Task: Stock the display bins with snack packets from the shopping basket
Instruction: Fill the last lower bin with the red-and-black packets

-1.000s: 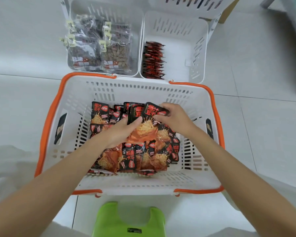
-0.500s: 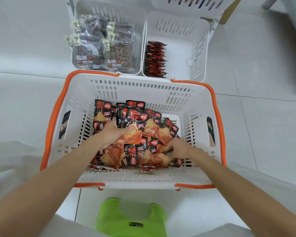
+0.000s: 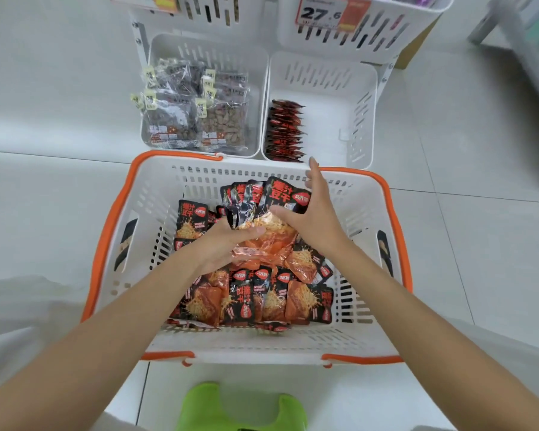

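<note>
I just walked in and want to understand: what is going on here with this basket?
A person is stocking bins from a white basket on the floor. The left hand grips a bundle of red-and-black snacks above the basket. The right hand is open, with its thumb against the bundle. Many more packets lie in the basket. The right bin ahead holds one row of similar packets and has room.

A pale grey tiled floor [image 3: 479, 244] carries a white slotted plastic shopping basket with an orange rim [image 3: 262, 346]. Touching its far edge stand two white slotted plastic display bins [image 3: 339, 98] side by side. A lime-green plastic stool [image 3: 240, 409] sits just beside the basket's near edge.
</note>
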Available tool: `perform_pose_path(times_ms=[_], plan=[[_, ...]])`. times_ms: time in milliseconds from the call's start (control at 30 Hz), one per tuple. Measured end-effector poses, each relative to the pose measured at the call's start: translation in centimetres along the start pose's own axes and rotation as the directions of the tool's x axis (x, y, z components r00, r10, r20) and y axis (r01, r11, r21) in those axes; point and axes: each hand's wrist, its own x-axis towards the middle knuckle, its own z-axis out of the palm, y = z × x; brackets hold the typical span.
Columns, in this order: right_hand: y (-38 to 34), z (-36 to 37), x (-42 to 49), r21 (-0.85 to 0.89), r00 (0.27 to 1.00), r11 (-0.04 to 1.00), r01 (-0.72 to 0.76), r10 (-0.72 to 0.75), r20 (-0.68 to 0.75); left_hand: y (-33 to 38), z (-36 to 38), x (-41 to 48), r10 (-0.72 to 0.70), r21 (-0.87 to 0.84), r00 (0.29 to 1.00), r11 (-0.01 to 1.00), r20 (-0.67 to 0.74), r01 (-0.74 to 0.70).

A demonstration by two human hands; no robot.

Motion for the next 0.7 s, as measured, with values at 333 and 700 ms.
perform_pose_path(times_ms=[333,700], plan=[[-1.2,-2.8,1.9,0.311,0.974,0.933,-0.182,0.128,0.186,4.2,2.8,0.2,0.263,0.58,0.961,0.771,0.089,-0.265],[-1.8,-12.9,13.0,0.139,0.984,0.989,0.047,-0.07,0.167,17.6,6.4,11.6,0.525,0.738,0.801,0.411,0.289,-0.535]])
